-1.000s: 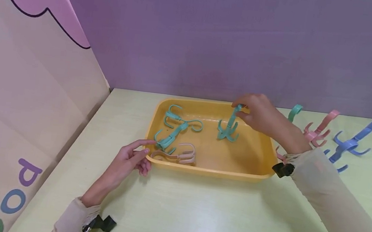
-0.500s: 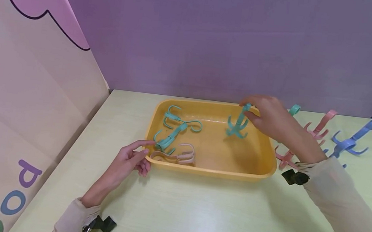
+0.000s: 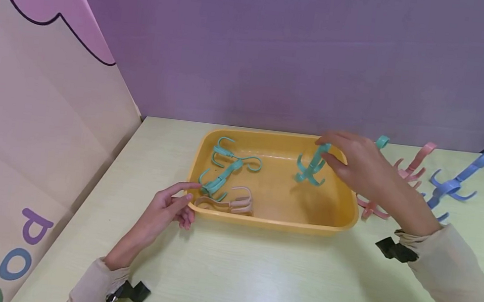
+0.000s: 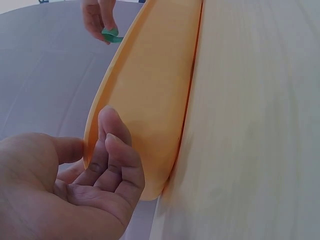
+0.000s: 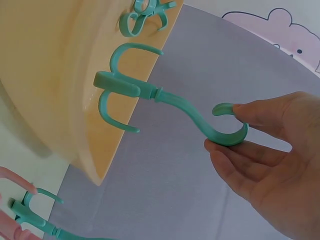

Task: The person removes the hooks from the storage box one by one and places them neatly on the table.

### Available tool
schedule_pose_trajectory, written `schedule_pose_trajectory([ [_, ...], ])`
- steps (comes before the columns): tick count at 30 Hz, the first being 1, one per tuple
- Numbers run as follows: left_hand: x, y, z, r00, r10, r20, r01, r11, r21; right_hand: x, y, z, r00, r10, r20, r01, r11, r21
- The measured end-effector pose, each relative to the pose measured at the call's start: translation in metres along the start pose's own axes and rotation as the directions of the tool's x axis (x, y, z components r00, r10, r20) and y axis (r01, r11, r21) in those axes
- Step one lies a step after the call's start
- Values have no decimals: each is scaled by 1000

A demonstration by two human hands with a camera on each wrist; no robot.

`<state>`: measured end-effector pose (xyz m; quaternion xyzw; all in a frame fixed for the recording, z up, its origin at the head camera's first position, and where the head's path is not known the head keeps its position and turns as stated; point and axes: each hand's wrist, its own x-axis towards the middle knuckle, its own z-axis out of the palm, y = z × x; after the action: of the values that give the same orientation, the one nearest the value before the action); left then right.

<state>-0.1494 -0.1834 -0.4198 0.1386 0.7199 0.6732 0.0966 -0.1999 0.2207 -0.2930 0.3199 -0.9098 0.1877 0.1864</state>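
With thumb and fingers my right hand pinches the curled top end of a teal multi-prong hanging hook; its prongs point down over the right part of the yellow tray. My left hand holds the tray's near left corner, thumb and index finger at the rim, the other fingers curled against the outer wall in the left wrist view. Inside the tray at the left lie a teal hook, another teal hook across its end, and a pale pink hook near the front wall.
Right of the tray, more hooks lie on the pale table: pink hooks, blue hooks and a green hook partly hidden by the right arm. A purple wall rises behind; a printed panel stands left.
My right hand has moved to the right with the teal hook over the tray, then dipped slightly. The left hand has stayed at the tray's corner.
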Motion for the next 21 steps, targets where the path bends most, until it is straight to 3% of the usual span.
schedule_pose_trajectory([
  [10,-1,1,-1,1000,-4,0,4,1000,0,-15,-6,-7,996,-31,-88,31,1000,-4],
  [21,-1,0,-2,1000,-9,-4,9,1000,7,-35,-17,-18,970,-65,-234,65,998,-11],
])
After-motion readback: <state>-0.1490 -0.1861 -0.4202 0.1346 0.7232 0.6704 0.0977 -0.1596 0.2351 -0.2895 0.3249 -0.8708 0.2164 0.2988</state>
